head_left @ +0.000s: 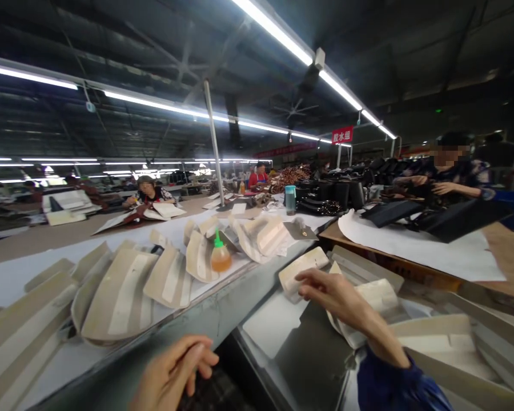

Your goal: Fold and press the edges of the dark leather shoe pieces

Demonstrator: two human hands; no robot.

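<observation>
My left hand hovers low in front of the bench edge, fingers loosely bent and a little apart, with nothing visible in it. To the right, my right hand reaches over a curved beige panel. Its fingers overlap the panel's lower right part; whether they touch it I cannot tell, and no grip shows. Below that hand lie a white sheet and a dark flat surface. More curved beige panels with pale strips are heaped to the right of it.
Curved panels stand in a row along the bench on the left. Among them is a squeeze bottle with amber liquid and a green nozzle. Behind stand a blue-lidded bottle and stacked black pieces. Co-workers sit at other tables.
</observation>
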